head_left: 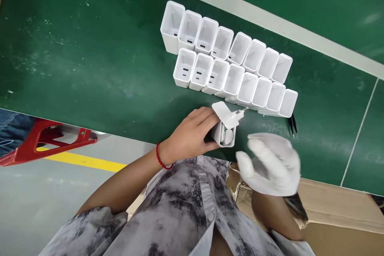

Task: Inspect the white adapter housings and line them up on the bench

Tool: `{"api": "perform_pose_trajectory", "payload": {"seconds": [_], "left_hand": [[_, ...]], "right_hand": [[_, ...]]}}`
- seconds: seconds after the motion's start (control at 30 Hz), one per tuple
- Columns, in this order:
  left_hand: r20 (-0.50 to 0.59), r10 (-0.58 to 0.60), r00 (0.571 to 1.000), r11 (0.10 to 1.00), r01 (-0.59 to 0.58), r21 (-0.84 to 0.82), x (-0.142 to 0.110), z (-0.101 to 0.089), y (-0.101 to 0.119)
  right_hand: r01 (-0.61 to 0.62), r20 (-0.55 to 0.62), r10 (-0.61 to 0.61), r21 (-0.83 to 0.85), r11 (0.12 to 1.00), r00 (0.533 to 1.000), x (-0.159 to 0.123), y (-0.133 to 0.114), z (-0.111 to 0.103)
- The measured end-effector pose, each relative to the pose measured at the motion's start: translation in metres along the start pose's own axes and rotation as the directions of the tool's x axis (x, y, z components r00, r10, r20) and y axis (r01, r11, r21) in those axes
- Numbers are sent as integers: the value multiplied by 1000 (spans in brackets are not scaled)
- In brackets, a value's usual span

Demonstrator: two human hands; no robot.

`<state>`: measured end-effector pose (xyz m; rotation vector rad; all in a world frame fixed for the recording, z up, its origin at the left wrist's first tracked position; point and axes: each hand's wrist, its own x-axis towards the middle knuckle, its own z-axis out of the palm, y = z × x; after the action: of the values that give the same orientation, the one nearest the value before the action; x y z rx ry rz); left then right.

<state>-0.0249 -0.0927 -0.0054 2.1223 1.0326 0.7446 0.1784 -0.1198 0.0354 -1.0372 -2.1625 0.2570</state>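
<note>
Left hand (189,136) bare, closed around a white charger housing (223,134) at the near edge of the green bench (90,48), plug cap (229,115) sitting askew on top. Right hand (271,164) gloved, blurred, fingers spread, holding nothing, just beside the housing. Best to steady the housing upright, square the cap, press evenly. Two rows of empty shells (231,68) toward the far edge; tweezers (292,124) near their right end.

A white plastic charger shell (224,132) is held in the bare left hand (187,136) at the near edge of the green table (90,56). The white-gloved right hand (271,164) is blurred just beside it. Two rows of open white plastic housings (231,62) are lined up beyond.
</note>
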Motion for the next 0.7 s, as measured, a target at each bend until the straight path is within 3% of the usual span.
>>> {"api": "perform_pose_trajectory", "payload": {"seconds": [0.1,0.17,0.3,0.4,0.53,0.7], "left_hand": [[-60,-26,998,998,29,50,0,6,5],[-84,-40,996,995,47,86,1,8,7],[13,-28,1000,998,28,60,0,-2,12],[61,-10,998,1000,9,12,-5,-13,14],[103,43,994,996,-51,71,-10,-20,7],[144,65,987,988,-85,133,-12,-21,3]], "right_hand": [[31,92,-18,-140,990,996,5,-8,16],[-4,74,18,-185,983,997,5,-10,26],[27,57,-15,-212,977,998,-2,-3,31],[148,114,-120,-291,945,986,-3,5,28],[264,179,-210,-370,891,961,5,12,27],[232,188,-178,-319,919,966,-5,24,32]]}}
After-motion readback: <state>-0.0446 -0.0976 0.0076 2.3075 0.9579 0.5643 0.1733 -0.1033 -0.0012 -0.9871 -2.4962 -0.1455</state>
